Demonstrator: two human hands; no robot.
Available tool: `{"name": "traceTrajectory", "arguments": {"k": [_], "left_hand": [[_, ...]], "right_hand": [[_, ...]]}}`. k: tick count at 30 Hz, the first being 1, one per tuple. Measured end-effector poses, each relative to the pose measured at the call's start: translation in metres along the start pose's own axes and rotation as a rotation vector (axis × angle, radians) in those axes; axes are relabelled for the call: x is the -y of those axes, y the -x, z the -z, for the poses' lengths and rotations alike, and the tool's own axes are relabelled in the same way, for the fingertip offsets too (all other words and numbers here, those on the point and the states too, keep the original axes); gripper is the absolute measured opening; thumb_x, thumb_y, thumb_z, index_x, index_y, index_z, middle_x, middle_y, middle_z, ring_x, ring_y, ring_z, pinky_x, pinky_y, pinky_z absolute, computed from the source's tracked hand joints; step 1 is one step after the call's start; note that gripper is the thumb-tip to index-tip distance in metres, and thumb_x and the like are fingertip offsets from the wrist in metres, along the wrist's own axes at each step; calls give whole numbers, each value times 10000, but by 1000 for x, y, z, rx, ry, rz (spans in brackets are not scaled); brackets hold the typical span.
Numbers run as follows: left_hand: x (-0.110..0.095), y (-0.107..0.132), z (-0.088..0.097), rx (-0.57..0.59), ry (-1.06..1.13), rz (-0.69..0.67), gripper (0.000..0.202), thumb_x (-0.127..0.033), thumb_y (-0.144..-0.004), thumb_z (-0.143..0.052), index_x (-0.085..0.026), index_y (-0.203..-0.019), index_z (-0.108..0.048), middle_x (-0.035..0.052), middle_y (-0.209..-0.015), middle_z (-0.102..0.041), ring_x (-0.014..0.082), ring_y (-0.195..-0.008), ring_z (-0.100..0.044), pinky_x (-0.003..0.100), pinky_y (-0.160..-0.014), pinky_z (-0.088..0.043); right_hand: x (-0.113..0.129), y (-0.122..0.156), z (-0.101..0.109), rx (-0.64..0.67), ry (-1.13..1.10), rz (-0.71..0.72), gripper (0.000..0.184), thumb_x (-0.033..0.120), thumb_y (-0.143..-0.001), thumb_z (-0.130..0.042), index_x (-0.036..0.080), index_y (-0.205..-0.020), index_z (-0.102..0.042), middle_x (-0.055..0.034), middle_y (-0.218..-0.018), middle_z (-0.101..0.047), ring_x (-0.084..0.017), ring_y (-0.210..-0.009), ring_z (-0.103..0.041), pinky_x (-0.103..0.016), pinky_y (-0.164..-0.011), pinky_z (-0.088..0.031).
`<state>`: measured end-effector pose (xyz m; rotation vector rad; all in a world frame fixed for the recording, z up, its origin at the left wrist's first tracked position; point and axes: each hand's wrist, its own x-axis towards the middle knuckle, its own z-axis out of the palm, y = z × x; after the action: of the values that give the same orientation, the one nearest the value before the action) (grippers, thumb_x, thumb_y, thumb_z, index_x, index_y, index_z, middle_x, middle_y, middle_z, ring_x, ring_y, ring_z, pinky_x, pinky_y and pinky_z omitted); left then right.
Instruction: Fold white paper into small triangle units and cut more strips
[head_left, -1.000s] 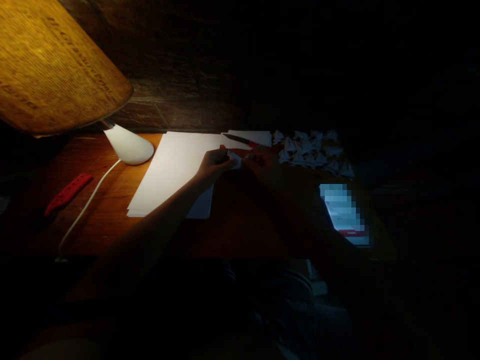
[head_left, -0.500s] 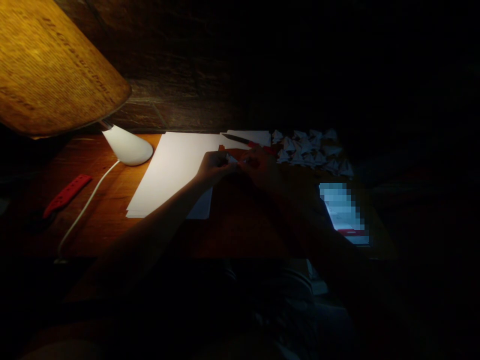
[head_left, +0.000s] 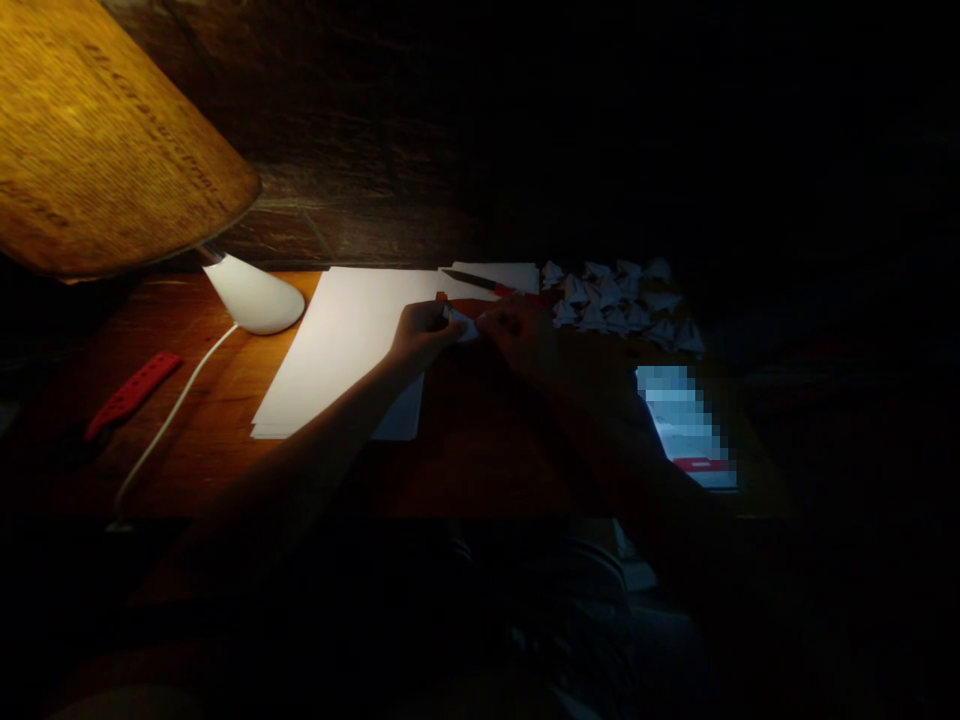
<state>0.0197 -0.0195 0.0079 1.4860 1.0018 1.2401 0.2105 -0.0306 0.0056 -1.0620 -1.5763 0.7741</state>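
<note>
My left hand [head_left: 421,333] and my right hand [head_left: 519,333] meet above a wooden desk [head_left: 480,450] in dim lamplight. Both pinch a small folded piece of white paper [head_left: 461,323] held between them, fingers closed on it. A stack of white paper sheets [head_left: 337,345] lies flat just left of my hands. Behind my right hand sits a pile of several small folded white paper pieces [head_left: 619,303]. A dark pen with a red part [head_left: 480,284] rests on a sheet beyond my hands.
A lamp with a tan shade [head_left: 97,150] and a white base [head_left: 255,295] stands at the left, its white cord [head_left: 169,420] trailing toward the desk's front edge. A red strap-like object [head_left: 131,393] lies far left. A lit phone [head_left: 686,425] lies at the right.
The small paper piece shows a little more between my fingers than half a second ago. My hands stay together in the same spot.
</note>
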Motion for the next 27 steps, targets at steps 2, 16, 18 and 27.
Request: {"name": "traceTrajectory", "arguments": {"k": [2,16,18,27], "left_hand": [[1,0,0,-2,-16,-5,320,-354,-683,-910,-168,-636,-654,-2,-587,-617,92,-531,-519,220,-506,-371],[2,-3,1,-43,66,-8,327,-362,-697,-925,-164,-670,-666,16,-638,-678,108,-574,-597,217,-538,-465],[2,-3,1,-47,40,-1,331,-365,-696,-933,-166,-665,-671,11,-622,-672,102,-560,-583,209,-519,-443],[4,-1,0,-74,-23,-11,306,-343,-727,-926,-175,-687,-673,-8,-596,-620,99,-532,-533,226,-512,-404]], "right_hand": [[2,0,-1,-15,21,25,144,258,-880,-790,238,-751,-728,-32,-929,-742,-213,-934,-685,-395,-892,-560],[-6,0,-2,43,-38,-14,273,428,-836,-855,236,-719,-700,-6,-854,-704,-188,-816,-638,-366,-781,-534],[-7,0,-3,38,-22,-18,282,439,-819,-867,236,-721,-697,-5,-848,-699,-186,-796,-628,-366,-764,-534],[-7,-3,-3,33,-32,-31,145,260,-829,-814,242,-733,-707,-23,-927,-736,-206,-903,-661,-388,-857,-571]]}}
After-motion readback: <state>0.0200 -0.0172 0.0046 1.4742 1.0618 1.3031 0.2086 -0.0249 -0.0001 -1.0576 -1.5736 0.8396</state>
